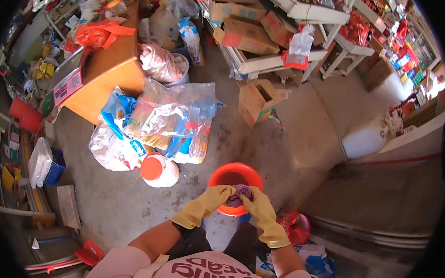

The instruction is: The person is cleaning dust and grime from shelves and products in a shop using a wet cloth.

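A bunched purple cloth (239, 196) is gripped between my two hands, over the near half of an orange-red bucket (253, 174) on the floor in front of me. Both hands wear yellow rubber gloves. My left hand (219, 194) is closed round the cloth's left side. On the other side my right hand (255, 201) is closed on it too. The bucket's inside looks dark, and I cannot tell what it holds.
Left of the bucket stands a white tub with a red lid (153, 168). Beyond it lie plastic-wrapped bundles (168, 111) beside a wooden desk (109, 83). An opened cardboard box (257, 101) sits farther ahead. A red round object (295, 227) is near my right forearm.
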`<state>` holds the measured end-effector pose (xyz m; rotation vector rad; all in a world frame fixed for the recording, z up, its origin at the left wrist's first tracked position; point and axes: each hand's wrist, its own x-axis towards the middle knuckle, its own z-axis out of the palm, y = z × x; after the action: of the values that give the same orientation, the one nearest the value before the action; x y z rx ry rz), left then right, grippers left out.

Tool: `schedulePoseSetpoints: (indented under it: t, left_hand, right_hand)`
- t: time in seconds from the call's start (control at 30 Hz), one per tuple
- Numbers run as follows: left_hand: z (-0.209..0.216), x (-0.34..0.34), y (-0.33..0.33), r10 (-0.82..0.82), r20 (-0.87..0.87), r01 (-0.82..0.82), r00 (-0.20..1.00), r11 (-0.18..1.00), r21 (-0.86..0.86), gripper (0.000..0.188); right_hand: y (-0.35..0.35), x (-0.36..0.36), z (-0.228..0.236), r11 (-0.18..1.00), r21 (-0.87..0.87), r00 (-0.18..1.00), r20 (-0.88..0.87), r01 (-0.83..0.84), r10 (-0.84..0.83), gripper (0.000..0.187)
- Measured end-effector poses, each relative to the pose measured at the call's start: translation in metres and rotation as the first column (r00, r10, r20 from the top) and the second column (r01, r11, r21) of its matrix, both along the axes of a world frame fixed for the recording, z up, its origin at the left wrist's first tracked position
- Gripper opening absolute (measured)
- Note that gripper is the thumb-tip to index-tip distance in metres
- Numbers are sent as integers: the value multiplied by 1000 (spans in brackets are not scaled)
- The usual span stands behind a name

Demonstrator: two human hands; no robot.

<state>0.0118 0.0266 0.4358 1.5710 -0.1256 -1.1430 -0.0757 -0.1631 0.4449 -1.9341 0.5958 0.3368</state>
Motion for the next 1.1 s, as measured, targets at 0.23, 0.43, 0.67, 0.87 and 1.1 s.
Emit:
schedulePoseSetpoints:
  t: [0.23, 0.43, 0.67, 0.87, 1.1]
  left_hand:
    - [60, -4, -77, 172, -119, -199, 978, 941, -274, 52]
    - [97, -3, -172, 78, 165, -80, 983, 997, 6, 33]
    - [103, 12, -252, 252, 162, -203, 954, 942, -266, 27]
    - [146, 35, -296, 206, 94, -161, 974, 924, -348, 26]
    - [162, 66, -356, 202, 127, -149, 971, 928, -341, 31]
  right_hand:
    - [-77, -5, 68, 859, 417, 931, 75, 297, -358, 35]
    - [-171, -21, 84, 971, -238, 973, 227, 10, 45, 30]
    - [-293, -28, 98, 977, -76, 980, 33, 199, -197, 16]
    - [-302, -2, 142, 991, 117, 904, 416, 59, -103, 34]
    - [-334, 46, 144, 972, -212, 883, 469, 103, 9, 11]
